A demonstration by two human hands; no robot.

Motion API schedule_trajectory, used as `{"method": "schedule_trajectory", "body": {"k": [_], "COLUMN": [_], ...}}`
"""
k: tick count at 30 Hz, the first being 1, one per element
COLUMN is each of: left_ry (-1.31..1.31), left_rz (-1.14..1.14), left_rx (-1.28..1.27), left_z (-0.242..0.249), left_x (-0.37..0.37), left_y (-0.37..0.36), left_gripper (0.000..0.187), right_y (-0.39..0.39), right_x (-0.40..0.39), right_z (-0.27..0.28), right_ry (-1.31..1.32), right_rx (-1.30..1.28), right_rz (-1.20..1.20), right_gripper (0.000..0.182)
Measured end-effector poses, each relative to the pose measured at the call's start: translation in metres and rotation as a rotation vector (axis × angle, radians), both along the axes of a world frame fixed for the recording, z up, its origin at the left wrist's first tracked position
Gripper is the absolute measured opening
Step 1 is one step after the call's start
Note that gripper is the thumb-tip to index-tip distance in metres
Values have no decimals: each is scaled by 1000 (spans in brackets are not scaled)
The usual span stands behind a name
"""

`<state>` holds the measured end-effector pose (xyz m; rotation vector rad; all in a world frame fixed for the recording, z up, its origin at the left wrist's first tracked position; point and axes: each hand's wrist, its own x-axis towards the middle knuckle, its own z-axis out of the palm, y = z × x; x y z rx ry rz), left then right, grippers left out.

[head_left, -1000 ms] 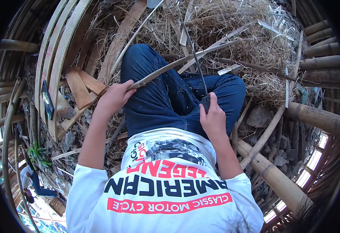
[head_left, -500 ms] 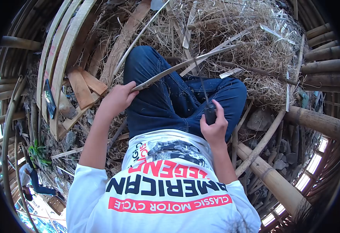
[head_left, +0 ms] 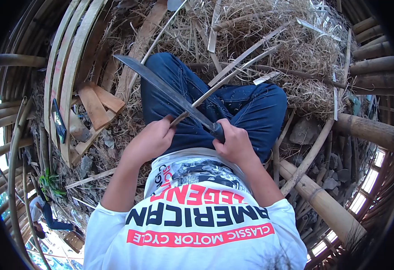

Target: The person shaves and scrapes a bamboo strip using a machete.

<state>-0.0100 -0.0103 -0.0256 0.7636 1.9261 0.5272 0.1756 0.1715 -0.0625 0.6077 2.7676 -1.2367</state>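
The blade (head_left: 161, 87) is dark grey steel with a black handle (head_left: 217, 132). The strip (head_left: 233, 74) is pale tan. The jeans (head_left: 246, 105) are deep blue, flecked with pale shavings. The shirt (head_left: 197, 234) is white with navy and red lettering and a red band. The straw (head_left: 296, 49) is dull yellow-beige, and the planks (head_left: 99, 101) are orange-brown.

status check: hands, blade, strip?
Left hand shut on bamboo strip. Right hand shut on knife, blade crossing over the strip above the lap. Shavings pile ahead; nothing between the hands.
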Motion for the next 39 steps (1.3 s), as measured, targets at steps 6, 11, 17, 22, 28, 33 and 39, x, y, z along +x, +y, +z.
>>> {"method": "schedule_trajectory", "body": {"k": [6, 11, 17, 22, 28, 33, 39], "left_ry": [132, 132, 82, -9, 3, 24, 32], "left_rz": [29, 49, 44, 60, 49, 65, 23], "left_rx": [39, 61, 48, 16, 18, 40, 3], "left_z": [11, 11, 18, 25, 33, 34, 30], "left_x": [21, 29, 34, 20, 24, 23, 23], "left_y": [3, 1, 3, -12, -10, 2, 9], "left_gripper": [25, 23, 23, 20, 18, 17, 18], "right_y": [7, 11, 18, 49, 131, 82, 23], "right_x": [13, 21, 27, 38, 60, 49, 23], "right_z": [5, 6, 10, 0, -20, 6, 8], "right_ry": [-20, -49, -18, -159, -313, -49, 21], "right_rx": [185, 309, 402, 505, 637, 469, 346], "right_rz": [4, 12, 33, -91, -308, -283, -52], "right_gripper": [34, 37, 40, 36, 30, 31, 35]}}
